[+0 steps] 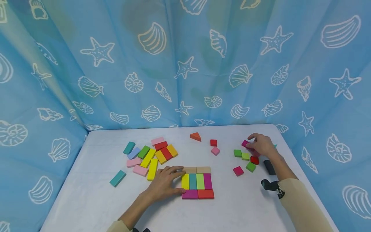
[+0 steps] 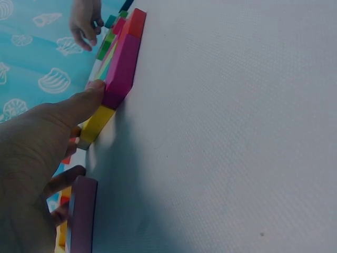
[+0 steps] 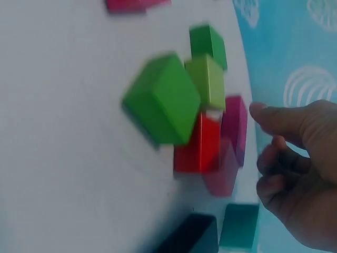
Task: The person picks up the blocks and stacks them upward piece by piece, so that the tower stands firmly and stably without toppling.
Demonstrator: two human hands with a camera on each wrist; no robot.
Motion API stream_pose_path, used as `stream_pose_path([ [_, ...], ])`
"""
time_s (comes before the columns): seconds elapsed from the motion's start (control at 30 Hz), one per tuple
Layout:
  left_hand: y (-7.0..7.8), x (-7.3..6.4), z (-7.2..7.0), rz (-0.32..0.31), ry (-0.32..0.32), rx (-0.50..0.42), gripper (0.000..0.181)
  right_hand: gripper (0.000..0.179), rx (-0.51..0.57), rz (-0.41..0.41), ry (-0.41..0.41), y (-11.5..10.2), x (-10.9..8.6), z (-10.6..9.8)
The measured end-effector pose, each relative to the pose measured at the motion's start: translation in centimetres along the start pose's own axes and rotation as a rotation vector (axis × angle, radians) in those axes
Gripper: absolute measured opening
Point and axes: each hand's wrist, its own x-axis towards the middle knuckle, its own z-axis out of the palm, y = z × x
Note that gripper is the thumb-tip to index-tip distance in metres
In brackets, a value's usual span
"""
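My left hand (image 1: 166, 183) rests against the left side of a flat rectangle of blocks. Its thumb touches the end of a magenta block (image 1: 189, 194) in the bottom row, beside a red-orange block (image 1: 206, 194). The fingers reach the top row's wooden blocks (image 1: 203, 170). Between these rows stand yellow (image 1: 185, 181), teal (image 1: 192, 181), light green (image 1: 200, 181) and purple (image 1: 207, 181) blocks. At the right, my right hand (image 1: 261, 145) hovers over small blocks with nothing between its fingers. Closest to its fingertips are a magenta block (image 3: 235, 126) and a pink block (image 3: 223, 171).
Green (image 1: 237, 153), light green (image 1: 245, 156) and red (image 1: 254, 160) cubes sit near the right hand, with a black block (image 1: 269, 167) below. Several coloured blocks, including a yellow one (image 1: 152, 169), lie left. An orange triangle (image 1: 195, 136) lies at the back.
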Motion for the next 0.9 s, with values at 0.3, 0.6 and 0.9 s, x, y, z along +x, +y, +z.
stream_pose_path([
  [0.3, 0.0, 0.0, 0.1, -0.016, -0.017, 0.006, 0.075, 0.043, -0.055, 0.076, -0.044, 1.2, 1.2, -0.3],
  [0.6, 0.1, 0.0, 0.1, -0.009, -0.007, 0.013, 0.074, 0.038, -0.064, 0.042, -0.03, 0.5, 1.0, -0.2],
  [0.9, 0.1, 0.0, 0.1, -0.008, -0.009, 0.008, 0.075, 0.047, -0.058, -0.015, -0.013, -0.4, 0.3, 0.1],
])
